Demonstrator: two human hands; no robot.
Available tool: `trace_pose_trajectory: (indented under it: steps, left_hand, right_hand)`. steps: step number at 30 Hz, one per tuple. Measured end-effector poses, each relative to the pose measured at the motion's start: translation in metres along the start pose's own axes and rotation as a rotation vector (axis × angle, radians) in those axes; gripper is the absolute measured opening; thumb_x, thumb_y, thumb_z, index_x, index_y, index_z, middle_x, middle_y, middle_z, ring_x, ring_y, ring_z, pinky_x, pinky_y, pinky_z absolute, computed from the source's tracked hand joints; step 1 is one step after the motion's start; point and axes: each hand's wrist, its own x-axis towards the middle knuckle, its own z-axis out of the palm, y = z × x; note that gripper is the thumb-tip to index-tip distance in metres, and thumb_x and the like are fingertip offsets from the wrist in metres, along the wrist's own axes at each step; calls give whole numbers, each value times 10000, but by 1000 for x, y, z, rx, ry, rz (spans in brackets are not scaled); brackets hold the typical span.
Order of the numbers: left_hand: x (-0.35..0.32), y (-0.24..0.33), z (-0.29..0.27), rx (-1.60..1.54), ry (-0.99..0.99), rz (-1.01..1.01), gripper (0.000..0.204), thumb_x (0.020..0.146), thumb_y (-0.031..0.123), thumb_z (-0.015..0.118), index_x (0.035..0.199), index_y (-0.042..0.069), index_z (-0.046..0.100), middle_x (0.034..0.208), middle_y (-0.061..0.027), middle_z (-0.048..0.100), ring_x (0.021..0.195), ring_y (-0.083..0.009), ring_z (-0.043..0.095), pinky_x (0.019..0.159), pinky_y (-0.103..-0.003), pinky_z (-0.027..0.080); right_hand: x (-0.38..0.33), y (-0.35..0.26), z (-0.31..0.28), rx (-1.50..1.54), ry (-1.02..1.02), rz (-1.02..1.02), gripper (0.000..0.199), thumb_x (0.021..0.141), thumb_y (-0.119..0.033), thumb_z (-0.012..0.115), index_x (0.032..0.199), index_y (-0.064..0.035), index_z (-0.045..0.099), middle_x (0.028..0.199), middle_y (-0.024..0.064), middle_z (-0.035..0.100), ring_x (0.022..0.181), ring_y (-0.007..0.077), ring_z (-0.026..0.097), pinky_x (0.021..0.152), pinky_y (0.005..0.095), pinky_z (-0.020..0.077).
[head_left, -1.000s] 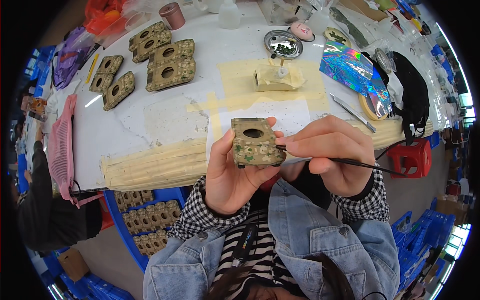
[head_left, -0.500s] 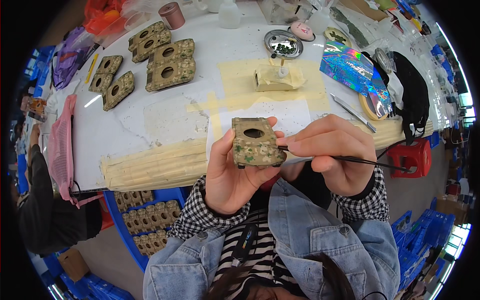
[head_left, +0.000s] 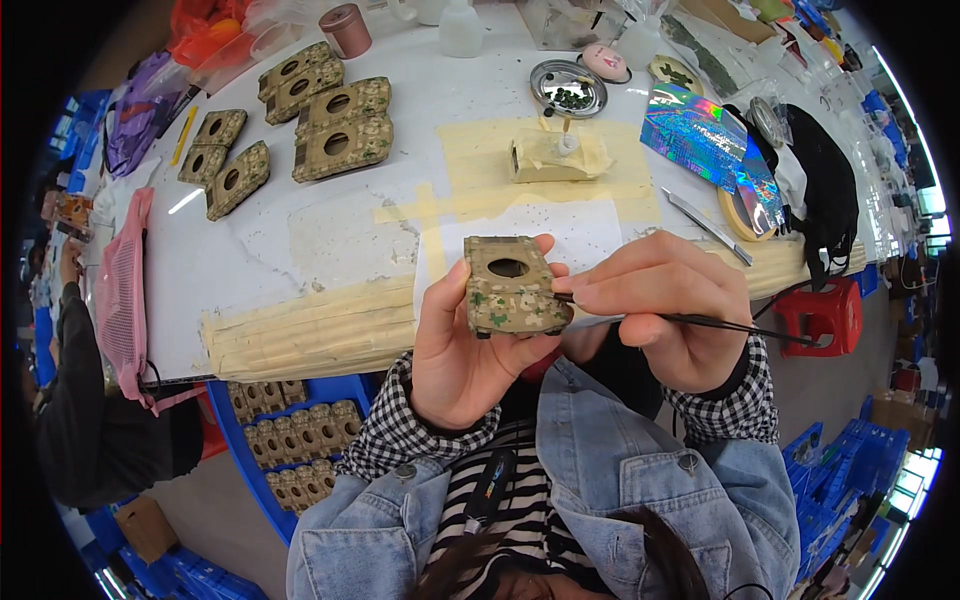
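Note:
A camouflage-painted model tank hull (head_left: 493, 292) with a round hole in its top is in my left hand (head_left: 450, 345), held by its sides over the table's near edge. Thumb and fingers of that hand close around it. A slim pair of black tweezers (head_left: 715, 321) is pinched in my right hand (head_left: 670, 300). The tip of the tweezers meets the hull's right side near its lower corner. Whether a small part sits in the tip is too small to tell. Under the hull lies a white sheet of paper (head_left: 570, 232).
More camouflage hulls (head_left: 342, 143) stand at the table's left. A metal dish (head_left: 567, 88) of small dark green parts is beyond a taped block (head_left: 558, 157). To the right lie a craft knife (head_left: 707, 226) and a tape roll (head_left: 745, 215). A blue tray (head_left: 243, 440) of hulls sits below left.

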Motion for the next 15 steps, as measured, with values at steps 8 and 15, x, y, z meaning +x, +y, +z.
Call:
trace_pose_trajectory:
  steps: [8, 15]
  left_hand:
    - [-1, 0, 1, 44, 24, 1, 582, 950, 407, 341, 1353, -9, 279, 1357, -213, 340, 1167, -293, 489, 916, -376, 512]
    - [-1, 0, 5, 111, 59, 2, 595, 950, 412, 338, 1360, -13, 266, 1257, -186, 464, 1120, -261, 537, 883, -364, 531]
  right_hand:
    - [1, 0, 0, 2, -11, -9, 223, 791, -192, 683, 945, -35, 652, 831, 95, 627, 733, 230, 632, 616, 294, 500]
    - [1, 0, 0, 13, -14, -14, 220, 789, -181, 685, 941, -27, 650, 824, 99, 624, 729, 232, 629, 622, 295, 499]
